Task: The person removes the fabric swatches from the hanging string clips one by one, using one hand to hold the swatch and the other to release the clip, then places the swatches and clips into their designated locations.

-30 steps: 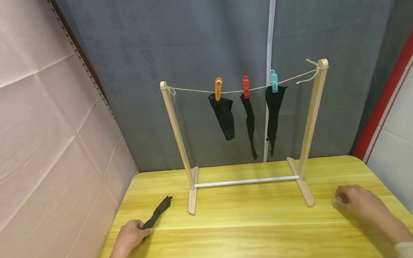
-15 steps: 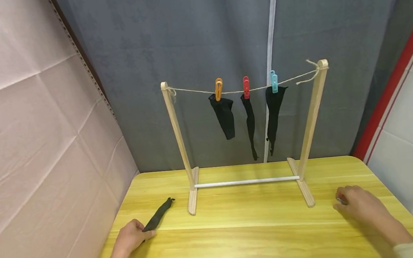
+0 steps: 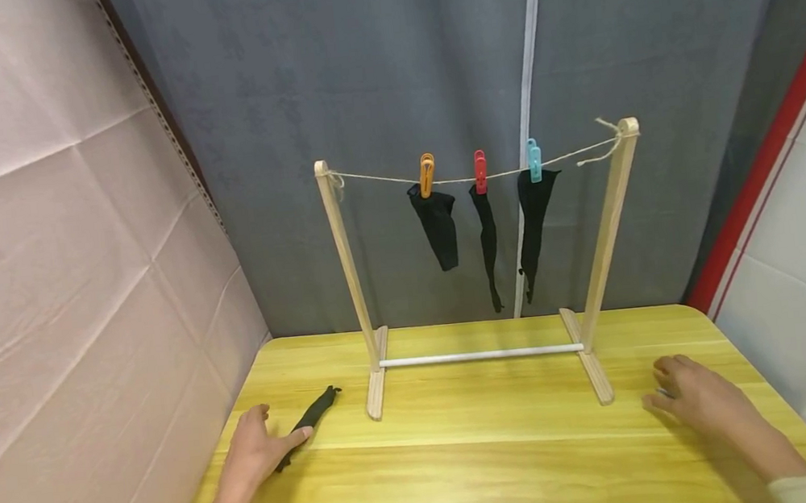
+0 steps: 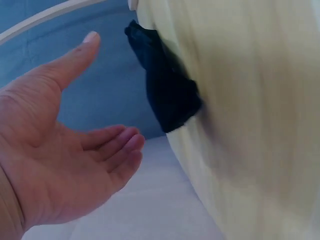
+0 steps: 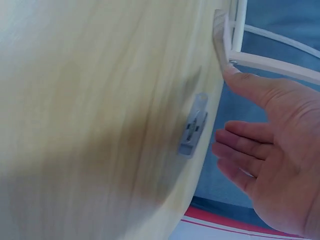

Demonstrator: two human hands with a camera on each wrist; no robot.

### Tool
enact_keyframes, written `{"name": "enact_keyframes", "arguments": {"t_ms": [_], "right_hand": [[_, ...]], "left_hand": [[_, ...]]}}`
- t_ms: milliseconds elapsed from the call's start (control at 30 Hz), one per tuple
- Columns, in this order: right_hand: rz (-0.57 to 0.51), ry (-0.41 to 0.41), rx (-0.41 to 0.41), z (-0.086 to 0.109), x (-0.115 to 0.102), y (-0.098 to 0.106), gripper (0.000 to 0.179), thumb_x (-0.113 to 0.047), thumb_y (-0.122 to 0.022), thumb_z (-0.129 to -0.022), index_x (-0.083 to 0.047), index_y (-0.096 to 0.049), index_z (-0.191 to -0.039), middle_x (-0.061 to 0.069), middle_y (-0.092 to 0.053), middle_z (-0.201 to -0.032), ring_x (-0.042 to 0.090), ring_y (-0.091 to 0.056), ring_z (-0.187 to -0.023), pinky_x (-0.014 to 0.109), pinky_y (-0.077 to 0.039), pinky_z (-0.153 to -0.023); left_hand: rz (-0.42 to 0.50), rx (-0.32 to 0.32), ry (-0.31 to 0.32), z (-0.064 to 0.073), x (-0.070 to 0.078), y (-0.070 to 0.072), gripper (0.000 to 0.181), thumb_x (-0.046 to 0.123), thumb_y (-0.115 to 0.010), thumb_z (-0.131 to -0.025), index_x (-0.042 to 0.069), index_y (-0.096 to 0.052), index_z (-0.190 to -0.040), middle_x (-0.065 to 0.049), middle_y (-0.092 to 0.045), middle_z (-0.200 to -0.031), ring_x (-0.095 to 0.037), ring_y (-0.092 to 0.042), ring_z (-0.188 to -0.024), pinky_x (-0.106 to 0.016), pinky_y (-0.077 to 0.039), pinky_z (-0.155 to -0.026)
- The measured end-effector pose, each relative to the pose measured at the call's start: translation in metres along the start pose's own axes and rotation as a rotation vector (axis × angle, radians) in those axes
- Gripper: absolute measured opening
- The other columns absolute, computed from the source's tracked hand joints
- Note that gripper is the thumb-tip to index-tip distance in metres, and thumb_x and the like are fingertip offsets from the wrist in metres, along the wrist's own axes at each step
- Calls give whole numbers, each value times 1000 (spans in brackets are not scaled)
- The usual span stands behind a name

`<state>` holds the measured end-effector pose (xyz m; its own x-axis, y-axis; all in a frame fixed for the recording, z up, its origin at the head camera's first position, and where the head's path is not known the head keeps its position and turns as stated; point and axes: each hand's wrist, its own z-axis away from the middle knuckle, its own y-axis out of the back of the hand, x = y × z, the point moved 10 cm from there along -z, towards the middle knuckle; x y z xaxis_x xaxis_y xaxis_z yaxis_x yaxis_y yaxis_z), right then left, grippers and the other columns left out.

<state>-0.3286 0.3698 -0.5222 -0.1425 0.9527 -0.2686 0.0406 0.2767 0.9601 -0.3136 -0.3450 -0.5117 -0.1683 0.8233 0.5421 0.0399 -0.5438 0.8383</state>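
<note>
A black sock point(image 3: 319, 409) lies on the table at the left of the head view. Over its near end is my left hand point(image 3: 253, 450), thumb spread from the fingers. In the left wrist view a gap shows between that hand and the sock point(image 4: 167, 95). At the right of the table, my right hand point(image 3: 704, 396) hovers with thumb and fingers apart. The right wrist view shows a greyish translucent clothes peg point(image 5: 193, 127) lying on the table just in front of those fingers, untouched. From the head, that peg is mostly covered by the hand.
Between the hands stands a wooden drying rack point(image 3: 356, 280) with a string point(image 3: 377, 177). Three dark socks hang from it by an orange peg point(image 3: 427, 175), a red peg point(image 3: 480, 171) and a blue peg point(image 3: 534, 160). Fabric walls surround the table point(image 3: 468, 472).
My left hand has let go of the sock and spread its thumb and fingers. My right hand has loosened and opened, leaving the peg on the table.
</note>
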Motion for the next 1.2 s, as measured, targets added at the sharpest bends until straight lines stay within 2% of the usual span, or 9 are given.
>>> {"name": "enact_keyframes", "arguments": {"t_ms": [100,267,433,600,767,967,1200], "right_hand": [[-8,-6,16,1,-5,5,80,-45,-82,-90,13,-55,-137,38,-59,-134,60,-58,-121,70,-53,-93],[-44,15,70,2,-22,18,85,-42,-83,-90,13,-48,-145,41,-53,-142,63,-53,-127,74,-49,-97],[-84,34,111,4,-46,35,90,-43,-82,-92,12,-42,-151,41,-49,-146,63,-50,-130,76,-47,-99],[-102,61,163,6,-69,50,79,-33,-82,-93,13,-46,-147,40,-54,-141,60,-53,-128,73,-49,-98],[-114,110,266,9,-89,66,74,-28,-84,-90,11,-50,-143,36,-59,-137,57,-57,-123,71,-51,-94],[-149,139,396,15,-111,83,74,-29,-87,-88,6,-52,-143,30,-61,-136,52,-58,-124,70,-51,-94],[-207,159,498,13,-135,97,77,-27,-91,-83,1,-53,-145,25,-62,-137,47,-59,-124,68,-52,-93]], "left_hand": [[-3,-8,-18,-1,12,-1,125,65,-82,-83,-13,-23,-160,-41,-35,-159,-61,-38,-145,-73,-40,-116],[0,-12,-54,-2,31,0,134,68,-83,-80,-7,-13,-166,-38,-23,-167,-60,-27,-152,-73,-33,-121],[22,35,-129,-2,53,5,138,71,-82,-79,6,-3,-170,-30,-14,-174,-54,-21,-158,-71,-29,-125],[67,126,-219,-1,76,12,132,66,-85,-79,14,-7,-172,-25,-19,-175,-52,-25,-158,-73,-33,-121],[148,193,-333,2,99,14,124,58,-91,-77,23,-18,-171,-19,-28,-174,-49,-31,-157,-74,-36,-119],[234,204,-444,6,126,9,119,55,-93,-75,28,-26,-169,-10,-35,-173,-43,-35,-157,-72,-37,-119],[322,192,-497,6,148,3,115,51,-94,-76,35,-27,-168,0,-35,-173,-42,-39,-156,-73,-38,-119]]}}
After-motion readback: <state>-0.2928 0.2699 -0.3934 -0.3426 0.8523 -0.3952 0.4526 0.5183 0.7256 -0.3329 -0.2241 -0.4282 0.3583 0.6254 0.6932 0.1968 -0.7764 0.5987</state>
